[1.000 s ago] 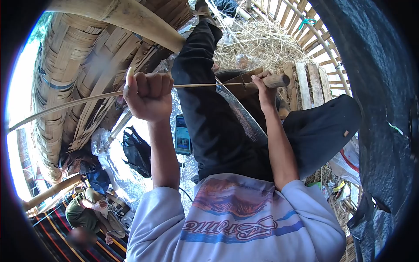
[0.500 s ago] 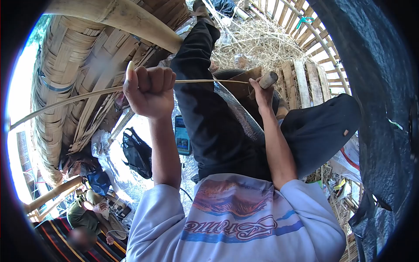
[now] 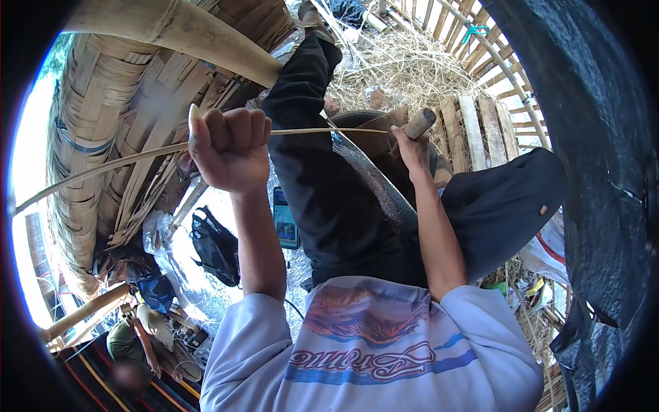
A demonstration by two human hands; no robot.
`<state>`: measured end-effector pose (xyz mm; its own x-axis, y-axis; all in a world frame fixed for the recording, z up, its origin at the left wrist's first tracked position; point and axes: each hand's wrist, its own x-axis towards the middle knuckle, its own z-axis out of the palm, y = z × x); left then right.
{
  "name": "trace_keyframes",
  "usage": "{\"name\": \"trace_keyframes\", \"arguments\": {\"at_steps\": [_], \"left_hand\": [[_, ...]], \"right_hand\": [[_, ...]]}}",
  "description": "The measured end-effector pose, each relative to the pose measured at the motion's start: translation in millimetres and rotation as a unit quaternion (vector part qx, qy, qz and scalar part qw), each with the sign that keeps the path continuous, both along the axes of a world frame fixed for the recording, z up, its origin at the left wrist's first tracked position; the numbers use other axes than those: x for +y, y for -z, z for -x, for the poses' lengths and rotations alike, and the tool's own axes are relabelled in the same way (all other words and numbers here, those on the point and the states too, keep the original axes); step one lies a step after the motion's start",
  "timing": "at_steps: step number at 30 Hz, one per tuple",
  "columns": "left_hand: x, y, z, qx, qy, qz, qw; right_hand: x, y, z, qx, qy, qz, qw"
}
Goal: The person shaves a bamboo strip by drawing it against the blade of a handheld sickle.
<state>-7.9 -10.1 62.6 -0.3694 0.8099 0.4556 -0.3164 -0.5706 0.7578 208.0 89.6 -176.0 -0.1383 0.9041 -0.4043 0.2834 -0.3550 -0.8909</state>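
Observation:
My left hand [image 3: 230, 151] is closed in a fist around a long, thin bamboo strip [image 3: 326, 130], thumb pointing up. The strip's longer part bows out past the fist to the far left. Its other end reaches the fingertips of my right hand [image 3: 414, 152], above my bent leg. Those fingers are wrapped about a tool with a thick round wooden handle [image 3: 420, 123]. The tool's working end is mostly hidden by the hand and is hard to make out against the dark things behind it.
A large bamboo pole [image 3: 206, 38] and woven bamboo wall [image 3: 103, 89] stand at left. A phone [image 3: 285, 223] and black bag [image 3: 215, 244] lie beside my leg. Another person [image 3: 141, 347] sits at lower left. Dry straw [image 3: 412, 69] covers the ground ahead; dark sheeting [image 3: 597, 206] hangs right.
My left hand and the strip have shifted slightly left, along with a small shift of the view. Both hands keep their grip. At lower left, the other person's arm has moved.

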Motion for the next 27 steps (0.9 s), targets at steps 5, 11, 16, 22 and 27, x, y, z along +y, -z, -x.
{"name": "trace_keyframes", "arguments": {"at_steps": [5, 11, 16, 22, 27], "left_hand": [[11.5, -3.9, -4.3, 0.085, -0.083, 0.024, 0.993], [22.6, 4.8, -4.2, 0.108, -0.16, 0.054, 0.98], [35.9, 65.2, -25.0, 0.181, -0.23, 0.111, 0.95], [2.3, 127.4, -44.9, 0.45, -0.232, 0.312, 0.804], [-4.7, 124.3, -47.7, 0.429, -0.235, 0.311, 0.815]], "right_hand": [[6.7, 5.0, -10.6, -0.072, 0.011, 0.05, 0.996], [7.5, -0.9, -16.3, -0.017, 0.014, 0.049, 0.999], [6.0, 4.4, -19.4, -0.011, 0.012, 0.045, 0.999], [7.0, -0.3, -31.3, -0.025, 0.019, 0.049, 0.998], [18.1, -13.6, -35.9, -0.019, 0.029, -0.018, 0.999]]}}
